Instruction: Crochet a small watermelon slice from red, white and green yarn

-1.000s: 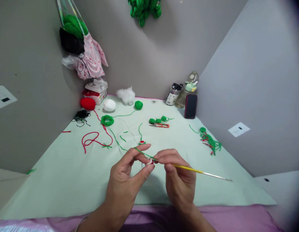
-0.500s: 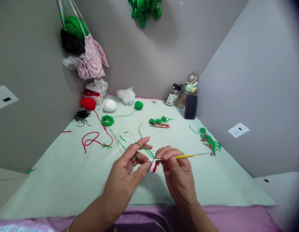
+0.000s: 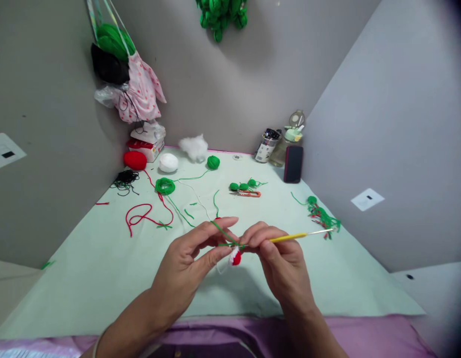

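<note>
My left hand (image 3: 189, 258) pinches a small red and white crochet piece (image 3: 235, 256) between thumb and fingers. Green yarn (image 3: 225, 231) runs over its raised index finger down to the top of the piece. In my right hand (image 3: 277, 253) is a crochet hook with a yellow handle (image 3: 290, 238), held almost level. The hook's left end meets the green yarn at the piece, and its tip is mostly hidden by fingers and yarn. Its other metal end points right. A thin white strand hangs by the left thumb.
Behind the hands lie a green yarn coil (image 3: 165, 186), a red yarn ball (image 3: 135, 160), a white yarn ball (image 3: 168, 162) and orange-handled snips (image 3: 248, 193). A phone (image 3: 293, 164) leans at the back right, near green yarn pieces (image 3: 322, 217). Walls rise on three sides.
My right hand has shifted slightly right with the hook, whose outer end has risen. The hook's shaft at the piece shows less. More of the red on the piece is visible.
</note>
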Tool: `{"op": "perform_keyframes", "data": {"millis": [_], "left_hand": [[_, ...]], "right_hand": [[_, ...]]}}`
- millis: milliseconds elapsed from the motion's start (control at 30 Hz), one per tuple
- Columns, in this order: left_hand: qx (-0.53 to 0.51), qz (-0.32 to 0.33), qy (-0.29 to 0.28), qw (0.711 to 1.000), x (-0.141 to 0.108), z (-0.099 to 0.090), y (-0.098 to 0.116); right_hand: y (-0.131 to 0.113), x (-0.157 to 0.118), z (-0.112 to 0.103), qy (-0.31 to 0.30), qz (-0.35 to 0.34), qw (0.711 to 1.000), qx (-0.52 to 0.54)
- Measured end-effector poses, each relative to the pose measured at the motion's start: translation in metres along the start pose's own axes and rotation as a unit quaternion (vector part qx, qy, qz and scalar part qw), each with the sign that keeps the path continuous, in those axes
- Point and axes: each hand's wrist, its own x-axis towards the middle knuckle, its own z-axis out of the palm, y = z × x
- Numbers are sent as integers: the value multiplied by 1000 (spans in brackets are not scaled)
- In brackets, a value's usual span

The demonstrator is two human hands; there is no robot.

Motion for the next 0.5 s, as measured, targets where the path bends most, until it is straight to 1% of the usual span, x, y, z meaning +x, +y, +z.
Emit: {"op": "perform_keyframes", "data": {"millis": [100, 200, 267, 333, 433, 500], "left_hand": [[27, 31, 23, 999, 2, 1, 2], [26, 24, 27, 999, 3, 2, 4], [22, 10, 20, 1000, 3, 2, 5], [27, 1, 8, 1000, 3, 1, 5], [48, 1, -12, 999, 3, -1, 5], [68, 7, -19, 997, 3, -2, 5]], "right_hand": [[-1, 0, -2, -5, 2, 1000, -13], [-3, -1, -3, -9, 2, 1000, -27], [-6, -1, -2, -13, -5, 999, -46], [-10, -1, -1, -18, -20, 996, -87], [-17, 0, 2, -33, -47, 985, -161], [-20, 1, 4, -42, -61, 979, -190]]}}
